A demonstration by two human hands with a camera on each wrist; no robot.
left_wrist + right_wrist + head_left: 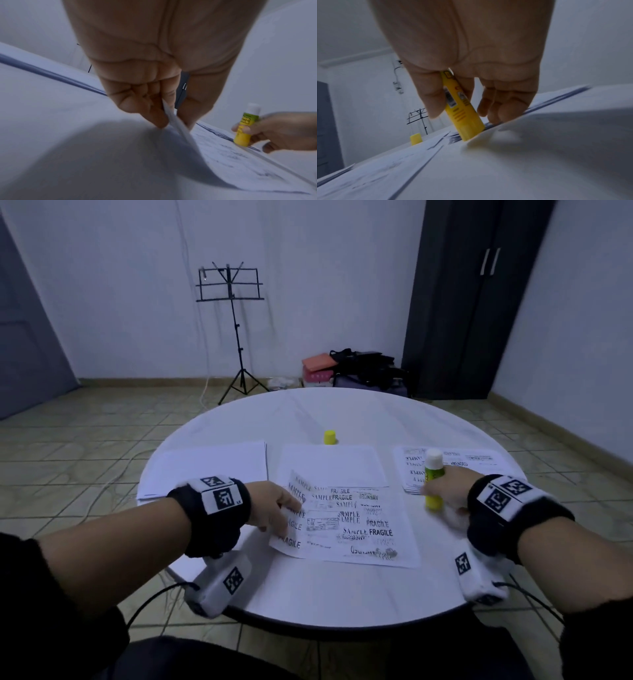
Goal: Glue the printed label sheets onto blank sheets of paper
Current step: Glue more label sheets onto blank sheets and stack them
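A printed label sheet (356, 525) with SAMPLE and FRAGILE marks lies in front of me, partly over a blank sheet (330, 463). My left hand (277, 508) pinches the sheet's left edge (173, 119) between thumb and fingers and lifts it off the table. My right hand (445, 496) grips an uncapped yellow glue stick (433, 481) upright, white tip up, base resting near the sheet's right edge (464, 115). The glue stick (247, 125) also shows in the left wrist view.
The yellow glue cap (330, 437) stands behind the blank sheet. A stack of blank paper (212, 467) lies left, a stack of printed label sheets (455, 465) right. The round white table (342, 587) ends close to my body. A music stand (233, 302) is beyond.
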